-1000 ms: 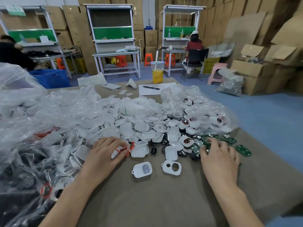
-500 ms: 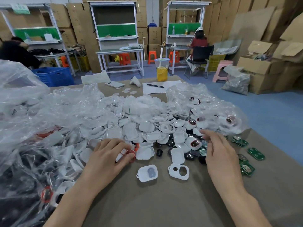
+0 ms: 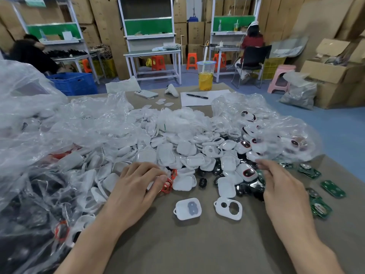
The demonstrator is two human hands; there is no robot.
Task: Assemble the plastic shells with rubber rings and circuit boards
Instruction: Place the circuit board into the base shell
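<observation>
My left hand (image 3: 136, 186) rests at the edge of a big pile of white plastic shells (image 3: 177, 151) and pinches a red rubber ring (image 3: 167, 184) between thumb and fingertips. Two shells lie apart on the brown table in front of me: a tray half with a grey pad (image 3: 187, 209) and a cover with two holes (image 3: 228, 208). My right hand (image 3: 280, 186) reaches to the pile's right side, fingers slightly curled; whether it holds anything is hidden. Green circuit boards (image 3: 332, 188) lie to its right. Black rubber pads (image 3: 202, 182) lie among the shells.
Clear plastic bags (image 3: 39, 135) of parts fill the left; another bag (image 3: 266, 131) with white pieces sits at the right. Behind the pile are a phone (image 3: 146, 94), a pen (image 3: 197, 96) on paper and a cup of yellow drink (image 3: 206, 76). The table edge (image 3: 345, 175) runs along the right.
My right hand has left the circuit boards and moved up and left to the pile's edge. The left hand has stayed in place on the red ring.
</observation>
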